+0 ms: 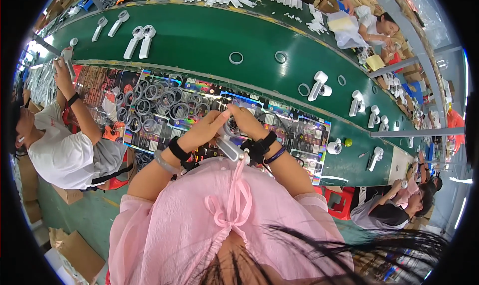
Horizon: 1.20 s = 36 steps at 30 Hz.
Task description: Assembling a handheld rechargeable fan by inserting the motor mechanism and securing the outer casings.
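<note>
Both hands meet in front of the chest at the head end of a white handheld fan (229,148). The fingers of the left hand (207,128) and the right hand (245,123) close around that end; exact fingertip contact is hidden. The handle projects toward the pink blouse (184,205), apparently unsupported. Caution: if either grip loosens, the fan may pivot about its head and drop onto the printed boxes (310,141) below. Uneven thumb pressure may mark or distort the head. Outward elbow movement to the left may disturb the loose gray rings (164,99), which may roll toward the green conveyor belt (189,40).
</note>
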{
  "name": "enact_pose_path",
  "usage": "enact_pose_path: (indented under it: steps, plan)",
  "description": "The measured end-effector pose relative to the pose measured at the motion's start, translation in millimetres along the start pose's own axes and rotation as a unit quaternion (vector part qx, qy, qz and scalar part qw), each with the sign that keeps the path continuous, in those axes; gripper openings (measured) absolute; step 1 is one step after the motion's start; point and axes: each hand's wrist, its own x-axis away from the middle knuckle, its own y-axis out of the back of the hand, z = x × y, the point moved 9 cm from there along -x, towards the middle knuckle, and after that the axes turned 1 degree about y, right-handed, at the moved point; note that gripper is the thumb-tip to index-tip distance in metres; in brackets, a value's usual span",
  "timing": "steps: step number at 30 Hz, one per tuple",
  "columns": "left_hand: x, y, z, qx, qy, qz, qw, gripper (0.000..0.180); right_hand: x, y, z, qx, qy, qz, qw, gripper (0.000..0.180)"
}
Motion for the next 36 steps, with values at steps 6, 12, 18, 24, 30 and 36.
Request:
enact_pose_path:
  steps: [6, 12, 18, 24, 30, 36]
  plan:
    - [-10.7, 0.0, -4.7, -0.014, -0.019, -0.032, 0.999, 0.058, -13.7, 8.9, -36.0, -0.140, -0.027, -0.070, 0.987, 0.082]
    - [6.7, 15.9, -33.9, 0.081, -0.310, -0.183, 0.929, 0.047, -1.8, 8.9, 3.5, -0.304, -0.058, -0.010, 0.951, 0.069]
    - [39.8, 11.6, -67.5, 0.112, -0.393, -0.176, 0.895, 0.048, 21.4, 23.3, 73.8, -0.280, 0.168, 0.021, 0.945, 0.071]
    - [49.1, 6.4, -61.9, 0.213, -0.312, -0.111, 0.919, 0.048, 75.9, 58.9, 139.1, 0.107, 0.290, -0.176, 0.935, 0.086]
    - [41.9, 2.5, -70.4, 0.250, -0.338, -0.024, 0.907, 0.048, 83.7, 46.2, 144.7, 0.167, 0.335, -0.170, 0.912, 0.077]
    - [40.7, 4.8, -65.6, 0.259, -0.289, -0.079, 0.918, 0.051, 86.3, 43.4, 131.9, 0.055, 0.320, -0.116, 0.939, 0.076]
